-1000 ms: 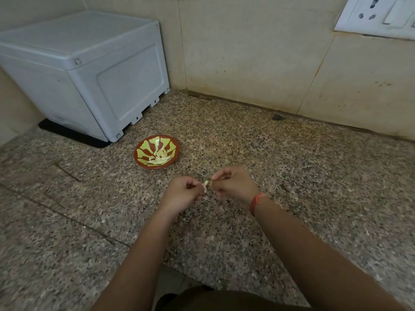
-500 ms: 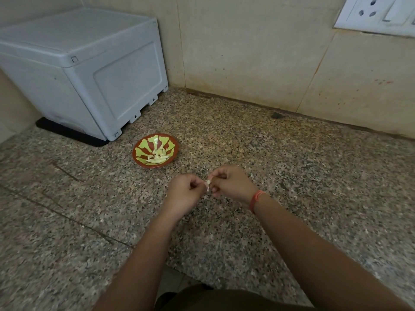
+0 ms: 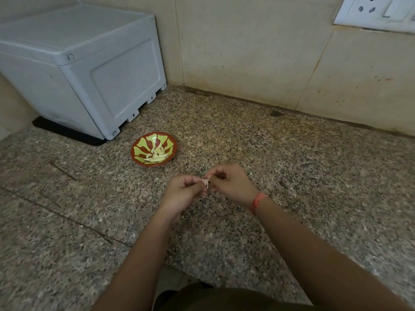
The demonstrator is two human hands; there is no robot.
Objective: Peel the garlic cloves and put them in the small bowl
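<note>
A small red bowl with a yellow-green pattern sits on the speckled granite counter. Several pale peeled garlic cloves lie inside it. In front and to the right of the bowl, my left hand and my right hand meet above the counter. Between their fingertips they pinch one small whitish garlic clove, mostly hidden by the fingers. An orange band circles my right wrist.
A pale grey plastic box stands on a black mat at the back left, close behind the bowl. A tiled wall runs along the back, with a white socket plate at the upper right. The counter's front edge lies near my body.
Both hands stay together on the clove, with only small finger shifts. The view has tilted slightly; the bowl has not moved.
</note>
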